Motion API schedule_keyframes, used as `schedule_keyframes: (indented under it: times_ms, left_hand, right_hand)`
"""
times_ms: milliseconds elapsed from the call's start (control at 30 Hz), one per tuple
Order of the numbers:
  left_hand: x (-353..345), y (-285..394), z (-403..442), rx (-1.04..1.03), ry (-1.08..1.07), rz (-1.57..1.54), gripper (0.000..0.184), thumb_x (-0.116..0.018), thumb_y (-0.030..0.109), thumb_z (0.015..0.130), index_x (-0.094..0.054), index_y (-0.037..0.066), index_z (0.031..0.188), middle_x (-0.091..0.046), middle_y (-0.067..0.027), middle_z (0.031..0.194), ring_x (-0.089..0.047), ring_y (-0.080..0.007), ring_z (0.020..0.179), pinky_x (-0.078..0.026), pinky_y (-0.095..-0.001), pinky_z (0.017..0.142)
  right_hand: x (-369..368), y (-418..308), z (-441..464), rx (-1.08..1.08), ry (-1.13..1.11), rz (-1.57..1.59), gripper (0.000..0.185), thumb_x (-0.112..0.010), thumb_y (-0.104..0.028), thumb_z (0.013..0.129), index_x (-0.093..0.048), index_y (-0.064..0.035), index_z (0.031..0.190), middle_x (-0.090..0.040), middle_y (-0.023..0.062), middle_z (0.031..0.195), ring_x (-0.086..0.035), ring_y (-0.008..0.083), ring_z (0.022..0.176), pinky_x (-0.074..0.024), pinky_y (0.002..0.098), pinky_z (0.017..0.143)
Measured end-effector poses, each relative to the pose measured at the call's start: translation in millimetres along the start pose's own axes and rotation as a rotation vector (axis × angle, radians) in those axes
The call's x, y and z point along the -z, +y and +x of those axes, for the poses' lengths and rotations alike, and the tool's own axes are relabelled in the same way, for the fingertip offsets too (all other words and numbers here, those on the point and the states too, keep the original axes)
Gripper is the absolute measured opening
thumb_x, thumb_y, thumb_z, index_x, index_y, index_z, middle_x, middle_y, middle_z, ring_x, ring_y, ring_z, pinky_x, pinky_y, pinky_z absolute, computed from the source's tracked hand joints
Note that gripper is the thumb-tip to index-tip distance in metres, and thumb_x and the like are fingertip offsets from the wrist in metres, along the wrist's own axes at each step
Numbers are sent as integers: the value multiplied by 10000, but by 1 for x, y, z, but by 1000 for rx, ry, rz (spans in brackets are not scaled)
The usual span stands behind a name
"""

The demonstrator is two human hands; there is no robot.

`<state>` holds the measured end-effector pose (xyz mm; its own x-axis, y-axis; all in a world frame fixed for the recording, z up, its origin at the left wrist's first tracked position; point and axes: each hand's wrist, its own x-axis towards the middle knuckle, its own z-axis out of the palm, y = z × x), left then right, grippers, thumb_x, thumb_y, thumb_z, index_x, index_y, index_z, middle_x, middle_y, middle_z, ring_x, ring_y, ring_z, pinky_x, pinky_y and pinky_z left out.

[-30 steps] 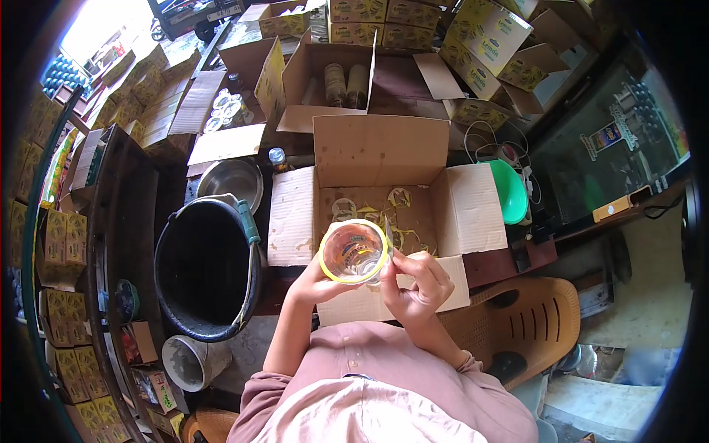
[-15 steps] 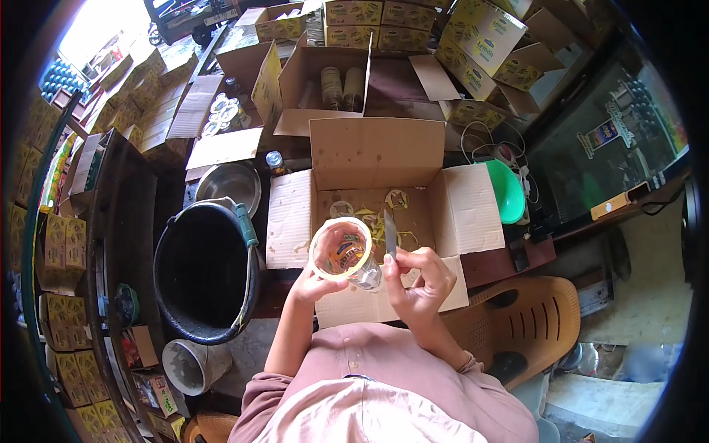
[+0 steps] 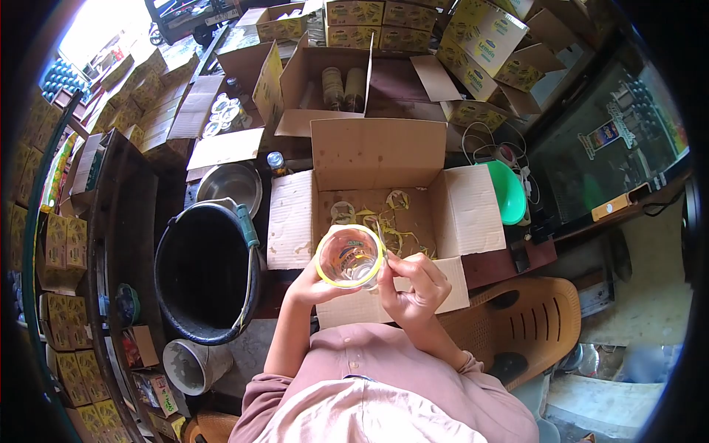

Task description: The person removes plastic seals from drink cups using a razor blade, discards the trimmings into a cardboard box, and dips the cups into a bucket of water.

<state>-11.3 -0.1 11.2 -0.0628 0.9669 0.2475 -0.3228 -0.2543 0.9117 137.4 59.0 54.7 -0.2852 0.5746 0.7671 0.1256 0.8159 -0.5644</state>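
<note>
A clear plastic cup [image 3: 350,257] with a yellow rim and printed side is in my left hand [image 3: 315,285], its open mouth tilted up towards me. My right hand [image 3: 418,286] pinches a thin blade [image 3: 382,235], seen nearly edge-on, against the right side of the cup's rim. Both hands are above the near flap of an open cardboard box [image 3: 379,153]. Yellowish strips and ring-shaped scraps [image 3: 399,199] lie on the bottom of that box.
A black bucket [image 3: 201,275] stands left, beside a metal bowl [image 3: 230,189] and above a grey pail [image 3: 193,366]. Right are a green bowl [image 3: 507,193] and an orange chair [image 3: 535,316]. Behind, another open box [image 3: 325,59] holds two cylindrical containers.
Half a second ago the cup leaned left with the blade standing clear of its rim. Now the cup has turned more upright and the blade is back against the rim's right side.
</note>
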Motion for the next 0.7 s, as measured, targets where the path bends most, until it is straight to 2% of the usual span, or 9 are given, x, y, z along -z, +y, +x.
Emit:
schedule_keyframes:
  times_ms: [100, 167, 300, 533, 633, 700]
  left_hand:
    - [0, 0, -1, -5, -52, 97, 736, -770, 64, 585, -370, 40, 1203, -441, -86, 1158, -437, -180, 1101, -337, -335, 962]
    - [0, -2, -2, -40, -76, 97, 739, -764, 82, 591, -365, 35, 1211, -440, -91, 1162, -437, -188, 1104, -333, -339, 965]
    - [0, -3, 1, 3, -32, -77, 744, -756, 120, 597, -356, 23, 1218, -437, -102, 1165, -436, -204, 1107, -329, -340, 966]
    - [1, -8, -1, 12, 11, -130, 742, -740, 130, 606, -348, 17, 1226, -434, -110, 1162, -431, -205, 1103, -333, -333, 959]
    - [4, -9, 1, 6, 3, -137, 738, -734, 133, 608, -349, 19, 1227, -431, -111, 1162, -429, -200, 1099, -340, -326, 950]
    - [13, -16, 1, -10, 21, -111, 723, -726, 163, 611, -359, 15, 1216, -434, -111, 1157, -440, -196, 1086, -360, -318, 929]
  right_hand:
    - [0, 2, 3, -19, -21, -55, 165, -671, 53, 630, -631, -23, 771, -556, 63, 615, -557, 148, 506, -442, 240, 461]
    - [3, 4, 4, -92, -47, 29, 152, -672, 51, 642, -632, -15, 774, -565, 63, 616, -554, 131, 510, -440, 232, 466]
    - [3, 7, 2, -185, -13, 141, 138, -656, 60, 674, -611, -7, 785, -563, 45, 623, -523, 88, 521, -378, 200, 435]
    - [2, -1, -2, -146, -9, 143, 108, -644, 47, 684, -587, -8, 759, -555, 47, 625, -515, 83, 519, -368, 195, 416]
    - [4, -1, 3, -207, -1, 70, 83, -665, 24, 678, -608, -7, 729, -584, 61, 611, -569, 96, 527, -439, 215, 469]
    - [5, 10, 10, -328, 25, 165, 77, -662, 15, 690, -608, -3, 741, -583, 49, 607, -563, 86, 536, -434, 213, 474]
